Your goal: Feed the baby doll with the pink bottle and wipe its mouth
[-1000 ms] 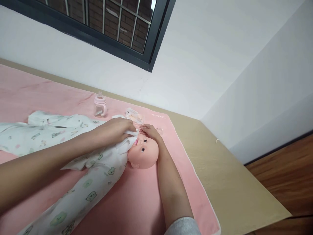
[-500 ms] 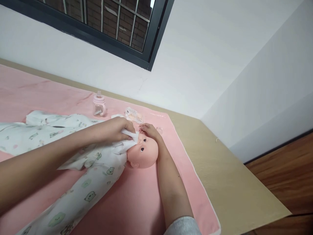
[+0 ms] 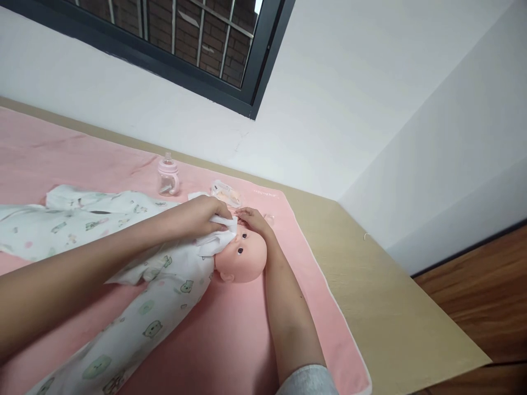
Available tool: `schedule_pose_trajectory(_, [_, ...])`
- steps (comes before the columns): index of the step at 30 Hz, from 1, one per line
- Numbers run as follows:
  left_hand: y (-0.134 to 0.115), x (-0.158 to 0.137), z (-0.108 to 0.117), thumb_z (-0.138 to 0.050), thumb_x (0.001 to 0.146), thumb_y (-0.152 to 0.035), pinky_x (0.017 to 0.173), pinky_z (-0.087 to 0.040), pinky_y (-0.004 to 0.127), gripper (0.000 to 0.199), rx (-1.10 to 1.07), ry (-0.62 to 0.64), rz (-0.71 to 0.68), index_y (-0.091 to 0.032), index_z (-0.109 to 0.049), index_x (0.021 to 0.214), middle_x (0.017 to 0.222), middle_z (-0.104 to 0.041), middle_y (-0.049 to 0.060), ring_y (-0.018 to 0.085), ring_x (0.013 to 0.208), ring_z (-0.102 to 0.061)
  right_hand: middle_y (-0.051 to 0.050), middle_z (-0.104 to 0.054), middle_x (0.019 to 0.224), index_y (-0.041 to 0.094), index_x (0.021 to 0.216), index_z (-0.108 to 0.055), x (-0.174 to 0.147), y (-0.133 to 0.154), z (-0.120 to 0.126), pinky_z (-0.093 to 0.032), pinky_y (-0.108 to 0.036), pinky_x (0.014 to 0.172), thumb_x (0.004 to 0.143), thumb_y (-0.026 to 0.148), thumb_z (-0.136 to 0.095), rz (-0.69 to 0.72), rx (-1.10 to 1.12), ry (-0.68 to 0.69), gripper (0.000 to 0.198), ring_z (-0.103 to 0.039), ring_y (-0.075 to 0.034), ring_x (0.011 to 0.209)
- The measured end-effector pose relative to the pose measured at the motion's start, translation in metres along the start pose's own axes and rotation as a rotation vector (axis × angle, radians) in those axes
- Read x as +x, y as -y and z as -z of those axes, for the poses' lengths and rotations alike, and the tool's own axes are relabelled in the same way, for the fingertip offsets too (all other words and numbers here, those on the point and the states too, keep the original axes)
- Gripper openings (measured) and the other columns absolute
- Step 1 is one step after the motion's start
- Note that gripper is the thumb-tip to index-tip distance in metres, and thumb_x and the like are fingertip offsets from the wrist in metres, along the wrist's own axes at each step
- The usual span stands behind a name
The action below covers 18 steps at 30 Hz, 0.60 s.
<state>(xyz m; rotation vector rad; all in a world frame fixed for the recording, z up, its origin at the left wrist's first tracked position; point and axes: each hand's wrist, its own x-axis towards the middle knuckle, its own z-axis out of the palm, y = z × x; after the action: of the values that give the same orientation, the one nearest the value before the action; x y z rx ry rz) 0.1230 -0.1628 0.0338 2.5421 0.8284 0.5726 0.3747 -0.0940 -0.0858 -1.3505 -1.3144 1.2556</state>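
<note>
A baby doll in a white printed outfit (image 3: 177, 296) lies on its back, its bald head (image 3: 247, 260) toward the right. My left hand (image 3: 209, 214) pinches a crumpled white tissue (image 3: 218, 238) against the lower part of the doll's face, covering the mouth and chin. My right hand (image 3: 252, 219) rests against the far side of the head with its fingers stretched out, and its forearm curves around the top of the head. Both of the doll's eyes show.
A pink-lidded baby bottle (image 3: 168, 178) stands behind the doll. Near the head lies a clear plastic packet (image 3: 225, 193), with a small clear item (image 3: 269, 219) beyond my right hand. A pink mat (image 3: 230, 329) covers the wooden table (image 3: 370, 285). White wall and window (image 3: 206, 49) are behind.
My left hand and the tissue have shifted slightly to the right and upward across the doll's mouth. My right hand and the doll stay in place.
</note>
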Motion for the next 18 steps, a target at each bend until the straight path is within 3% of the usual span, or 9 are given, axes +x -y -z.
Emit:
schedule_pose_trajectory(5, [0.006,0.004,0.001,-0.053,0.074,-0.036,0.068,-0.043,0.027,0.024,-0.009,0.013,0.017,-0.020,-0.070,0.078,0.080,-0.070,0.002,0.021,0.078,-0.063,-0.001,-0.067,0.076,0.016,0.091,-0.064,-0.002,-0.001,0.000,-0.053,-0.025,0.078,0.082,0.013,-0.059,0.003,0.021,0.009,0.011,-0.065,-0.011,0.072])
schedule_pose_trajectory(8, [0.009,0.008,0.010,-0.051,0.073,-0.039,0.075,-0.045,0.028,0.028,-0.018,-0.046,0.018,-0.020,-0.071,0.082,0.089,-0.071,0.002,0.023,0.086,-0.064,-0.002,-0.069,0.083,0.017,0.096,-0.064,-0.010,0.020,0.002,-0.054,-0.027,0.080,0.081,0.018,-0.063,0.043,-0.021,0.021,0.015,-0.065,-0.012,0.073])
schedule_pose_trajectory(10, [0.009,0.012,0.018,-0.051,0.073,-0.040,0.082,-0.046,0.029,0.032,-0.041,-0.132,-0.003,-0.020,-0.072,0.088,0.101,-0.071,0.003,0.024,0.096,-0.064,-0.004,-0.070,0.093,0.018,0.101,-0.065,-0.018,0.045,0.002,-0.054,-0.027,0.083,0.083,0.026,-0.065,0.150,-0.053,0.020,0.019,-0.065,-0.012,0.081])
schedule_pose_trajectory(14, [0.006,0.019,0.033,-0.053,0.072,-0.040,0.095,-0.044,0.030,0.034,-0.039,-0.272,0.006,-0.020,-0.073,0.093,0.129,-0.062,0.003,0.026,0.115,-0.058,-0.004,-0.063,0.124,0.025,0.107,-0.065,-0.051,0.110,-0.008,-0.050,-0.032,0.098,0.089,0.044,-0.060,0.458,-0.100,0.072,0.027,-0.058,-0.018,0.116])
schedule_pose_trajectory(18, [0.002,0.022,0.039,-0.050,0.072,-0.036,0.098,-0.044,0.032,0.034,0.000,-0.307,0.041,-0.020,-0.072,0.093,0.138,-0.056,0.002,0.028,0.121,-0.055,0.000,-0.054,0.136,0.029,0.107,-0.067,-0.091,0.153,-0.031,-0.039,-0.036,0.110,0.085,0.039,-0.067,0.671,-0.334,0.105,0.024,-0.046,-0.019,0.133])
